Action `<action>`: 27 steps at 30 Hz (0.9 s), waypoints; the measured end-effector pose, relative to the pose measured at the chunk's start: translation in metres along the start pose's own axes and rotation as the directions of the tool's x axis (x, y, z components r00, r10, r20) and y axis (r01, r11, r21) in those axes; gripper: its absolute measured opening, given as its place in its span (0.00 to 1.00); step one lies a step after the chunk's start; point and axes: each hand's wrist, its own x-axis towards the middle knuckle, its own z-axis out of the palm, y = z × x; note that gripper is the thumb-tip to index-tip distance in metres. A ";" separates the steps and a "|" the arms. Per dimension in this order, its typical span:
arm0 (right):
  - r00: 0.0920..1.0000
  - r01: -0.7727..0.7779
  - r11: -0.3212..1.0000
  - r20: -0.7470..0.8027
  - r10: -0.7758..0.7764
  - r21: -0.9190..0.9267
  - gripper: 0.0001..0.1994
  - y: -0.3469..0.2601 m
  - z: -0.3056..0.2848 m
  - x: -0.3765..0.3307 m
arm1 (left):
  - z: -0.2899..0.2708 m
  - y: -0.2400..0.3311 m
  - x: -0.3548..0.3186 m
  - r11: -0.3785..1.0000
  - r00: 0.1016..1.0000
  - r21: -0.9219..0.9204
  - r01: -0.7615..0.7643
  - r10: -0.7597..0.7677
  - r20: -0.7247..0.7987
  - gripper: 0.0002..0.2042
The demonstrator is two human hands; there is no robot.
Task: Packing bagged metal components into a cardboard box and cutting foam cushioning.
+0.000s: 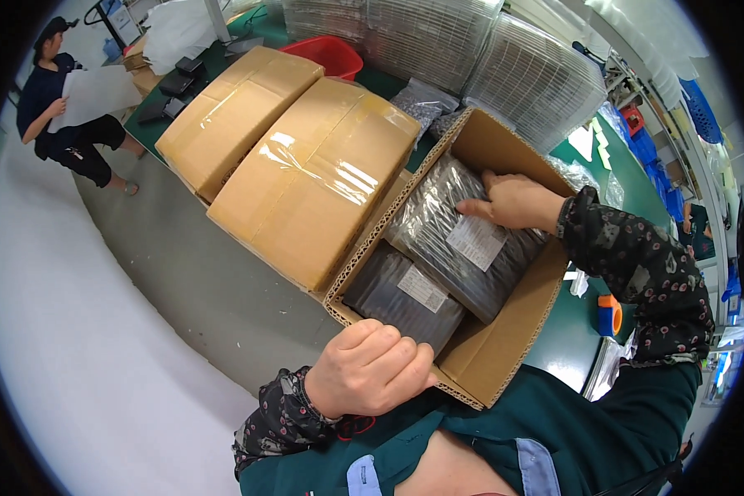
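Observation:
An open cardboard box (546, 318) stands in front of me, tilted in the view. Two packs of dark, flat pieces in clear plastic, each with a white label, lie inside it. The larger pack (438, 202) sits higher, on the far side; the smaller pack (380, 289) is lower, towards the near left. My right hand (512, 201) reaches into the box and grips the larger pack, thumb on its top and fingers over its far side, where their tips are hidden. My left hand (372, 368) is closed at the box's near rim, its fingertips out of sight.
Two taped cardboard boxes (314, 182) (240, 116) stand to the left. Behind are a red basin (326, 56), bagged parts (426, 101) and wrapped stacks of trays (537, 74). An orange-and-blue tape dispenser (609, 316) lies right on the green table (558, 355). A person (66, 107) stands far left.

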 end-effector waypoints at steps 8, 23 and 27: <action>1.000 0.027 0.981 -0.017 -0.025 0.192 0.36 0.002 -0.014 -0.015 | 0.003 -0.003 -0.001 1.000 1.000 0.023 0.001 -0.001 -0.005 0.08; 0.958 -0.281 0.874 0.161 0.235 0.397 0.27 -0.029 -0.035 -0.052 | 0.006 -0.003 -0.001 0.999 0.997 0.034 0.009 -0.006 -0.074 0.07; 0.963 -0.197 0.760 0.269 0.030 0.620 0.25 -0.008 -0.007 -0.059 | 0.006 0.000 0.002 0.998 0.999 0.057 -0.036 0.037 -0.025 0.06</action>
